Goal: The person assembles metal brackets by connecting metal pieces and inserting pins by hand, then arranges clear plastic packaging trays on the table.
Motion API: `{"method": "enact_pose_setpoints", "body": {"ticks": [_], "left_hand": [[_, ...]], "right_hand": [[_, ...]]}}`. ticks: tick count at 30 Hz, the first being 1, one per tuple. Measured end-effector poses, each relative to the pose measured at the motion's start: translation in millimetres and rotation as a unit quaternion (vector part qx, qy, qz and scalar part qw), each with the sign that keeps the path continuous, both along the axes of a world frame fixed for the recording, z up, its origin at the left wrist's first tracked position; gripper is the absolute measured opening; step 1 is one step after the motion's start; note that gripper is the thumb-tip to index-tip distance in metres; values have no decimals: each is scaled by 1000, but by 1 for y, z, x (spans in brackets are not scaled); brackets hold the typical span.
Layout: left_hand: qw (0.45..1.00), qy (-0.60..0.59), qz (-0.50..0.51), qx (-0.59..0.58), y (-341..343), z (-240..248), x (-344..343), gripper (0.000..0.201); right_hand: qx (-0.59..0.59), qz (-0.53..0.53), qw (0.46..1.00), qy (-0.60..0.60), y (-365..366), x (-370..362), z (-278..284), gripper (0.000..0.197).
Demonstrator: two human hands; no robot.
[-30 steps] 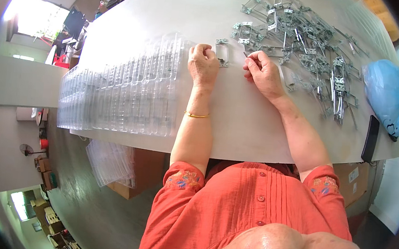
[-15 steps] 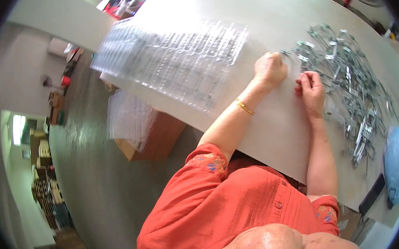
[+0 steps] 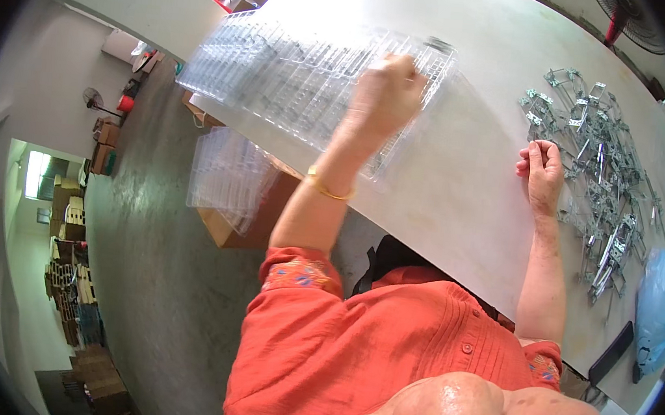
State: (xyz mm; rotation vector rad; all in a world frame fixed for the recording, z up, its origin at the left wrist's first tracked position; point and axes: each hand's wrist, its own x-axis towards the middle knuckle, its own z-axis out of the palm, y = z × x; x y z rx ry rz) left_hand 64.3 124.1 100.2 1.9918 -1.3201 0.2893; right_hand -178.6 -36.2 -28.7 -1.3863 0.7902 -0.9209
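My left hand point(image 3: 387, 102) is closed and smeared by motion over the right end of a clear plastic tray point(image 3: 280, 84) with rows of compartments. A blurred grey metal part point(image 3: 439, 44) shows just beyond its fingers and seems held by them. To the right, my right hand point(image 3: 542, 177) hovers at the near left side of a heap of metal rod-and-bracket parts point(image 3: 601, 168). Its fingers are curled, with thumb and forefinger together; anything between them is too small or hidden to make out.
More clear trays point(image 3: 228, 175) rest on a cardboard box point(image 3: 256, 217) beside the white table point(image 3: 460, 195). At the right edge are a blue plastic bag point(image 3: 659, 303) and a dark phone-like object point(image 3: 612, 352). A fan point(image 3: 630, 20) stands beyond the table.
My left hand has swung left, away from the heap, to above the tray. My right hand stays beside the heap, its fingers still curled. The whole view has shifted slightly.
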Motion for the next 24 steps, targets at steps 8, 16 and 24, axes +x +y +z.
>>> {"method": "enact_pose_setpoints", "body": {"ticks": [8, 16, 24], "left_hand": [[979, -83, 142, 121, 111, -3, 174, 19], [949, -11, 218, 227, 145, -21, 230, 21], [940, 27, 198, 277, 145, -32, 240, 20]], "right_hand": [[-4, 3, 1000, 14, 1, 3, -5, 13], [-14, -7, 1000, 27, 4, 2, -2, 11], [-18, -4, 1000, 21, 3, 0, -6, 11]]}}
